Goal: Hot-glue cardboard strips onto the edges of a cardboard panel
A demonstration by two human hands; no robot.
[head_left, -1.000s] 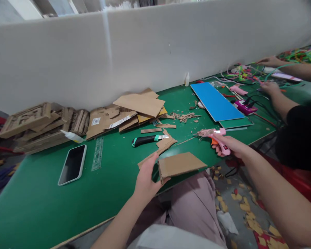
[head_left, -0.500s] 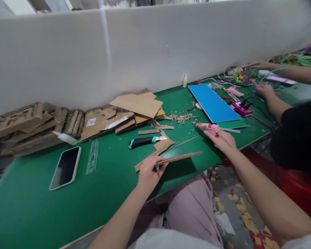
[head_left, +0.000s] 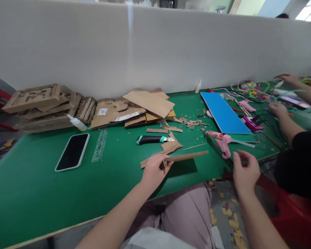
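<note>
My left hand (head_left: 157, 170) is closed on one end of a cardboard strip (head_left: 188, 156), which it holds above the table near the front edge. Just right of the strip lies a pink hot glue gun (head_left: 224, 142) with a clear glue stick coming out of its back. My right hand (head_left: 246, 169) hovers beside the glue gun's handle, apart from it, fingers curled loosely with a gap and nothing between them. Behind my left hand lie a utility knife (head_left: 152, 139) with its blade out and a torn cardboard piece (head_left: 172, 146).
Stacked cardboard forms (head_left: 36, 100) and flat cardboard sheets (head_left: 150, 103) line the wall. A phone (head_left: 73, 152), a clear ruler (head_left: 100, 145) and a glue bottle (head_left: 77, 122) lie left. A blue board (head_left: 224, 112) and a purple power strip (head_left: 252, 123) are right, near a co-worker's hands (head_left: 280, 110).
My right hand has let go of the glue gun, which now rests on the table, and has drawn back toward me. My left hand still holds the strip. The view has turned right.
</note>
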